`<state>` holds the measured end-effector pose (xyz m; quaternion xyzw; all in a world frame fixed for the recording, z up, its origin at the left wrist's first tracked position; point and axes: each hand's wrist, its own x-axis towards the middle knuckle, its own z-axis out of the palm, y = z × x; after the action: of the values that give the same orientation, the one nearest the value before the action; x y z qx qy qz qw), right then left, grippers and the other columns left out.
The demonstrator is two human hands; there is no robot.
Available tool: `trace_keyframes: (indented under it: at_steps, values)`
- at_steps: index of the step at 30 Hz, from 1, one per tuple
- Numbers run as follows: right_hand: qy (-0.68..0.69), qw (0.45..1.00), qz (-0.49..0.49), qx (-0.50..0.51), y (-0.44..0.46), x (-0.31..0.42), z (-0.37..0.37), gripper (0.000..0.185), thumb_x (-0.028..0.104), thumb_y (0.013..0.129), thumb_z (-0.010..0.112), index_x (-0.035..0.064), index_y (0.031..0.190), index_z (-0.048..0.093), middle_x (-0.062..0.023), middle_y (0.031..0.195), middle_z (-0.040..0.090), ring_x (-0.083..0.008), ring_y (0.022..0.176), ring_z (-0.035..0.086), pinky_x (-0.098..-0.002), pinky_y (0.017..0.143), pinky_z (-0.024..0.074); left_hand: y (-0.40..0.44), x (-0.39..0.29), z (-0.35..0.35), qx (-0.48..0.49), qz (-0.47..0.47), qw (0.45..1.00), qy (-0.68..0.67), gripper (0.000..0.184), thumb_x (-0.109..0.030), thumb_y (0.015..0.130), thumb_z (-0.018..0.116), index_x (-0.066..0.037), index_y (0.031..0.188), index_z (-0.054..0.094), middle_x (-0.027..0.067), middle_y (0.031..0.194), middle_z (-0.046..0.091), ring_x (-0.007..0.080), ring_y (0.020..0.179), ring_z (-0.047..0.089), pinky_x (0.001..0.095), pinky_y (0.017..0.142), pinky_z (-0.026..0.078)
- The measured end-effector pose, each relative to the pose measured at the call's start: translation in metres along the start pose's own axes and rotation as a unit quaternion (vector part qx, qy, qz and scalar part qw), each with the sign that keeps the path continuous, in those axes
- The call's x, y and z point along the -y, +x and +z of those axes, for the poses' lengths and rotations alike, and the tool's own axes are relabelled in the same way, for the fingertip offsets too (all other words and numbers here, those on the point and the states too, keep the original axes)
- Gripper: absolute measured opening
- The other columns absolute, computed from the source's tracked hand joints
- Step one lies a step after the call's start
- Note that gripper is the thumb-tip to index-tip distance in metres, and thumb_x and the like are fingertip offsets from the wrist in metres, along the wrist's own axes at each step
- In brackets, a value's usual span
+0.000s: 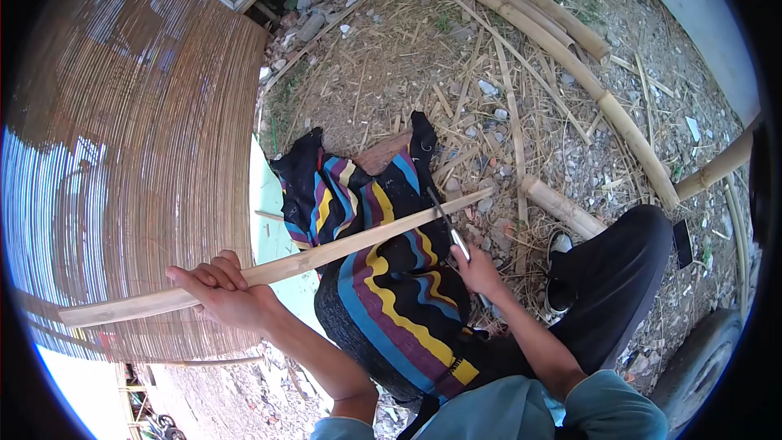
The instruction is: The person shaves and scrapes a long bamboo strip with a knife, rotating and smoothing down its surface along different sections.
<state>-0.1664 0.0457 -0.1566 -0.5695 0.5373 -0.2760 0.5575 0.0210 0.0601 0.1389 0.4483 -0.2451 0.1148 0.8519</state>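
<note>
A long split bamboo strip (350,246) lies slantwise across my lap, over a black cloth with blue, purple and yellow stripes (375,293). My left hand (224,292) is closed around the strip toward its left end. My right hand (479,270) grips the handle of a knife (458,240). Its dark, narrow blade crosses the strip near the right end; whether the edge is cutting into the wood I cannot tell. The lower part of the knife's handle is hidden by my fingers.
A bamboo slat blind (155,163) hangs at the left. Thick bamboo poles (562,49) lie at the upper right, and a short bamboo piece (562,205) is near my shoe (559,269). Shavings and stones cover the ground. A tyre (700,367) stands at the lower right.
</note>
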Motion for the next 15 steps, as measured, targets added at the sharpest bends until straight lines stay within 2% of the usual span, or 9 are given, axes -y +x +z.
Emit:
trace_keyframes:
  at_steps: [2,4,5,6,8,10,12,13,15]
  values:
    - [-0.038,0.998,0.044,0.015,0.005,-0.008,-0.015,0.043,0.041,0.092,0.046,-0.0008,0.095,0.058,-0.0213,0.069,0.061,-0.0393,0.071,0.062,-0.0454,0.064,0.0473,-0.001,0.001,-0.003,0.008,0.005,1.000,0.000,0.052,-0.035,0.091,0.056,-0.019,0.053,0.024,-0.0048,0.044,0.019,0.0055,0.036,0.018,0.0218,0.043,0.022]
    - [-0.035,0.998,0.040,0.024,-0.009,0.022,-0.016,0.044,0.041,0.092,0.046,-0.0010,0.093,0.057,-0.0209,0.068,0.061,-0.0393,0.070,0.062,-0.0447,0.064,0.0474,-0.004,0.000,0.001,0.015,0.010,1.000,-0.006,0.052,-0.035,0.091,0.056,-0.019,0.053,0.024,-0.0048,0.044,0.020,0.0055,0.036,0.018,0.0218,0.043,0.022]
    - [0.000,0.995,0.060,0.082,-0.018,0.048,-0.019,0.037,0.036,0.093,0.046,0.0002,0.097,0.055,-0.0184,0.065,0.059,-0.0369,0.065,0.062,-0.0417,0.062,0.0478,-0.006,-0.001,0.004,0.020,0.018,1.000,-0.010,0.052,-0.034,0.091,0.056,-0.019,0.054,0.024,-0.0048,0.044,0.020,0.0054,0.035,0.019,0.0219,0.042,0.022]
    - [0.016,0.996,-0.073,0.043,-0.027,0.053,-0.009,0.032,0.032,0.093,0.048,0.0005,0.092,0.054,-0.0157,0.062,0.057,-0.0322,0.061,0.062,-0.0384,0.058,0.0468,-0.007,-0.001,0.008,0.012,0.015,1.000,-0.011,0.052,-0.034,0.091,0.056,-0.019,0.054,0.024,-0.0048,0.044,0.020,0.0054,0.035,0.019,0.0219,0.042,0.022]
    - [0.063,0.986,-0.117,0.103,-0.038,0.077,-0.004,0.026,0.027,0.093,0.048,0.0016,0.088,0.050,-0.0118,0.058,0.052,-0.0218,0.054,0.059,-0.0343,0.054,0.0446,-0.008,-0.001,0.018,0.027,0.016,0.999,-0.018,0.051,-0.033,0.091,0.057,-0.019,0.054,0.024,-0.0046,0.044,0.021,0.0052,0.035,0.019,0.0223,0.041,0.022]
    - [0.094,0.980,-0.137,0.112,-0.041,0.094,-0.005,0.032,0.032,0.092,0.051,0.0008,0.095,0.051,-0.0180,0.059,0.056,-0.0357,0.056,0.061,-0.0408,0.053,0.0461,-0.009,-0.001,0.028,0.020,0.006,1.000,-0.020,0.050,-0.031,0.091,0.057,-0.019,0.053,0.026,-0.0041,0.043,0.023,0.0051,0.035,0.019,0.0223,0.041,0.022]
    - [0.099,0.981,-0.121,0.113,-0.031,0.086,-0.005,0.031,0.031,0.092,0.051,0.0003,0.095,0.051,-0.0167,0.058,0.055,-0.0327,0.055,0.062,-0.0379,0.051,0.0453,-0.007,0.000,0.030,0.064,-0.002,0.997,-0.036,0.047,-0.030,0.091,0.056,-0.017,0.054,0.030,-0.0042,0.047,0.021,0.0065,0.039,0.018,0.0241,0.045,0.030]
    - [0.070,0.989,-0.122,0.054,-0.024,0.069,0.001,0.032,0.032,0.092,0.050,0.0002,0.092,0.052,-0.0155,0.057,0.055,-0.0306,0.051,0.060,-0.0367,0.049,0.0448,-0.008,-0.001,0.033,0.055,-0.001,0.998,-0.025,0.048,-0.030,0.091,0.057,-0.017,0.054,0.030,-0.0042,0.047,0.022,0.0065,0.039,0.019,0.0237,0.046,0.031]
    - [0.084,0.995,0.023,0.037,0.001,0.012,0.011,0.036,0.035,0.093,0.048,0.0002,0.089,0.055,-0.0158,0.058,0.054,-0.0297,0.052,0.059,-0.0389,0.054,0.0459,-0.002,0.003,0.026,0.033,0.000,0.999,-0.016,0.048,-0.030,0.091,0.057,-0.017,0.054,0.030,-0.0041,0.047,0.023,0.0063,0.039,0.020,0.0231,0.046,0.031]
